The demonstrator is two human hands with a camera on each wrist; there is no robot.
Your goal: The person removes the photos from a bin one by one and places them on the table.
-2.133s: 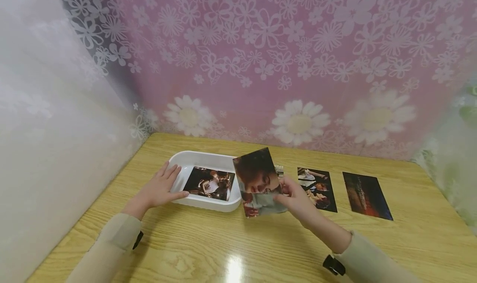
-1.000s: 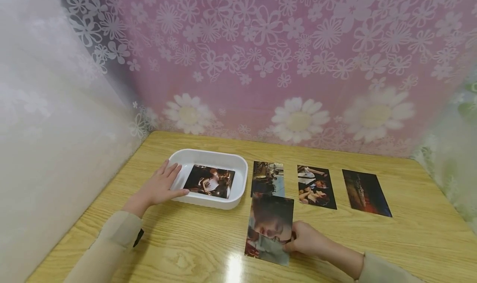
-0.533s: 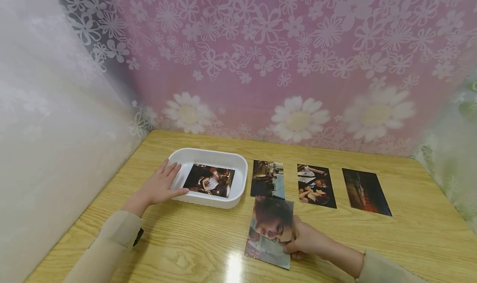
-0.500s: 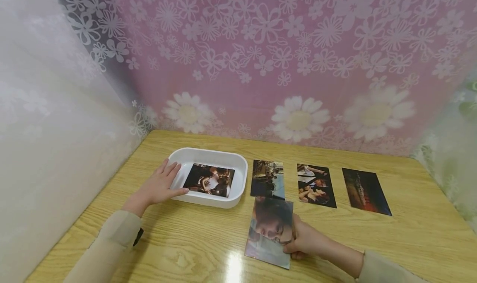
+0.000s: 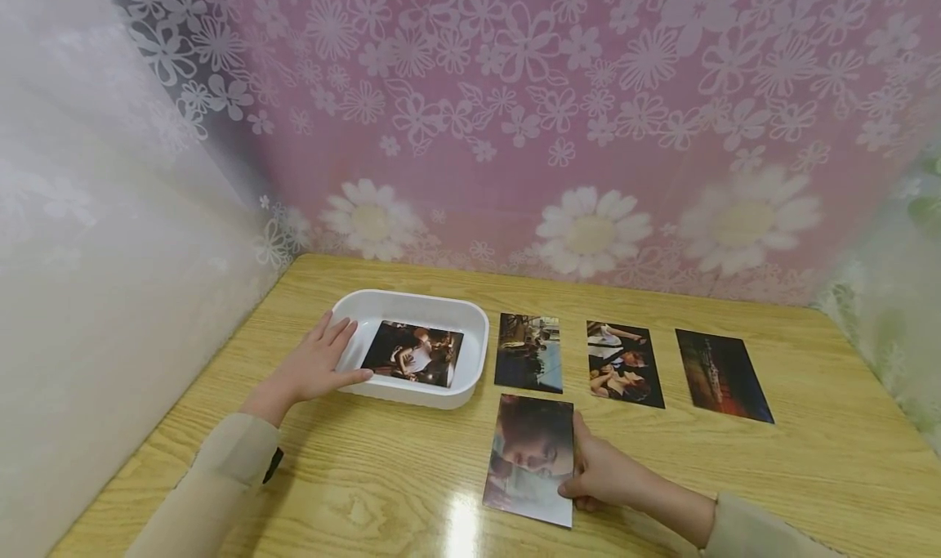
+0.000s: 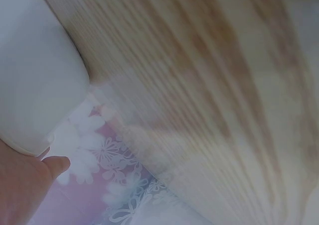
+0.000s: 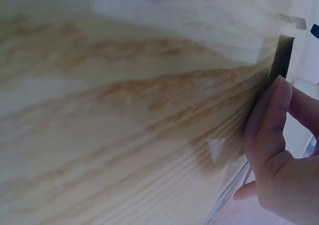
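Print [image 5: 528, 458], a glossy rectangular photo of a close-up portrait under pale glare, is at the near part of the yellow wood-grain desk [image 5: 353, 493]; whether it lies fully flat cannot be told. The right hand [image 5: 606, 472] has its right edge in a narrow grip, thumb on top. Just beyond its far edge lies a dark-and-blue rectangular photograph [image 5: 529, 352], first in a row with a black photograph of a couple [image 5: 625, 363] and a dark blue-and-red photograph [image 5: 724, 374]. Left of this row stands a white rounded plastic tray [image 5: 481, 354], a brown-black photograph [image 5: 414, 354] flat inside. The left hand [image 5: 312, 366] rests wide on the tray's left end, fingers spread, covering part of the rim. A pink flowered cloth [image 5: 470, 154] hangs behind.

Half a second ago the print overlapped the dark-and-blue photograph's near edge in the head view; now bare desk shows between, and its glare has brightened.
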